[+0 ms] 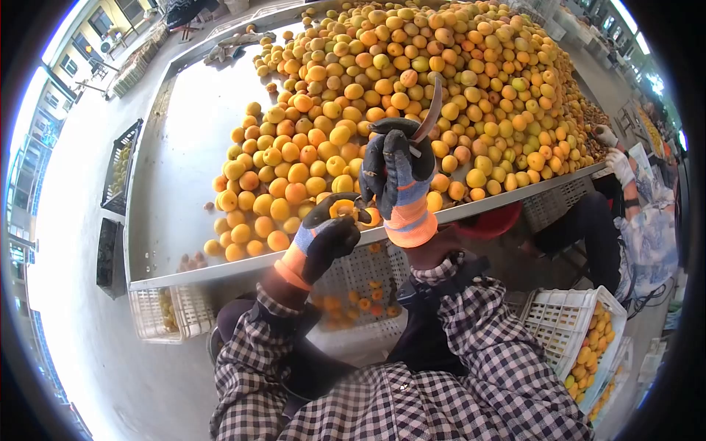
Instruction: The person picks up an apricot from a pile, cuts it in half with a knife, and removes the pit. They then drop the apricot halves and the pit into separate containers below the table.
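My left hand (329,234), in a black, grey and orange glove, is closed on a cut apricot (343,209) near the table's front edge. The fruit is opened into halves, and its hollow inside shows. Just to the right and above, my right hand (401,176), gloved alike, grips a knife (434,112) with a curved blade pointing up and away. Its handle is mostly hidden by the fingers. Beyond both hands, a big heap of whole apricots (298,173) covers much of the metal table (169,198).
Below my hands a white crate (346,275) holds apricot pieces. At right stands another white crate (555,331) with apricot halves. Black crates (110,253) sit left of the table. A person with white gloves (621,167) works at the table's right end.
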A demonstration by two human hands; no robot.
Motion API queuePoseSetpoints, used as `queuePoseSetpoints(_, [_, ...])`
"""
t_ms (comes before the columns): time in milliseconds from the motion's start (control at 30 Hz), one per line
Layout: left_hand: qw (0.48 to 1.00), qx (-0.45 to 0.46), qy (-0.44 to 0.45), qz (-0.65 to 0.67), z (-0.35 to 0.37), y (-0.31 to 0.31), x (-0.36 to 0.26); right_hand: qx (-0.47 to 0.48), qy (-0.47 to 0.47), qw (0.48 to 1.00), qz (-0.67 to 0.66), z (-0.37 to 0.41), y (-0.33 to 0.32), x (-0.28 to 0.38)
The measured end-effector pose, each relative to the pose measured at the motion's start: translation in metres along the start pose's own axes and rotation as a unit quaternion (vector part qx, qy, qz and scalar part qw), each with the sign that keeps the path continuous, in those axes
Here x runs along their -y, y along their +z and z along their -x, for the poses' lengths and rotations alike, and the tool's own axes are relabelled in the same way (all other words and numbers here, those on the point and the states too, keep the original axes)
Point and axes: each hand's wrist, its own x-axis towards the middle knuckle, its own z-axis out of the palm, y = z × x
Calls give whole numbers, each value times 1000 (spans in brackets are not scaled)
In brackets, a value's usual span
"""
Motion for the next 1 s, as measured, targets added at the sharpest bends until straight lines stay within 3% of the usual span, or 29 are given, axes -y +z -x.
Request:
queuePoseSetpoints(67, [980,16,-185,67,2,1,-6,-1,-16,999,28,1,4,-1])
queuePoseSetpoints(100, [980,11,-184,78,-4,9,-9,2,-11,999,39,-1,-2,1])
queuePoseSetpoints(133, [929,-21,-263,261,-8,9,-13,19,-21,998,60,-1,-3,-2])
queuePoseSetpoints(167, [836,-53,-331,434,-10,9,-15,36,-31,996,81,0,-4,-5])
queuePoseSetpoints(200, [836,-53,-330,436,-9,13,-12,36,-30,995,82,0,-5,-4])
queuePoseSetpoints(267, [952,-49,-195,231,-2,24,7,18,-17,999,46,2,-4,-7])
queuePoseSetpoints(400, [940,-56,-204,269,4,28,22,5,16,999,-35,3,-8,-22])
queuePoseSetpoints(467, [843,-95,-328,417,-5,18,-4,-15,3,999,49,3,-9,-31])
queuePoseSetpoints(500, [843,-96,-327,417,-5,22,1,-13,3,999,49,1,-9,-30])
queuePoseSetpoints(567, [926,-130,-219,279,-1,30,19,-74,116,988,-71,-2,-9,-26])
queuePoseSetpoints(600, [926,-131,-219,279,-1,30,22,-128,126,983,-32,-1,-2,-23])
queuePoseSetpoints(700, [949,-138,-211,188,-1,22,24,-174,161,971,-6,-1,-1,-26])
queuePoseSetpoints(767, [979,-86,-170,73,-4,11,19,-197,188,962,-22,-2,-10,-35])
queuePoseSetpoints(1000, [986,-77,-146,19,-11,5,12,-312,240,916,-81,-13,-24,-50])
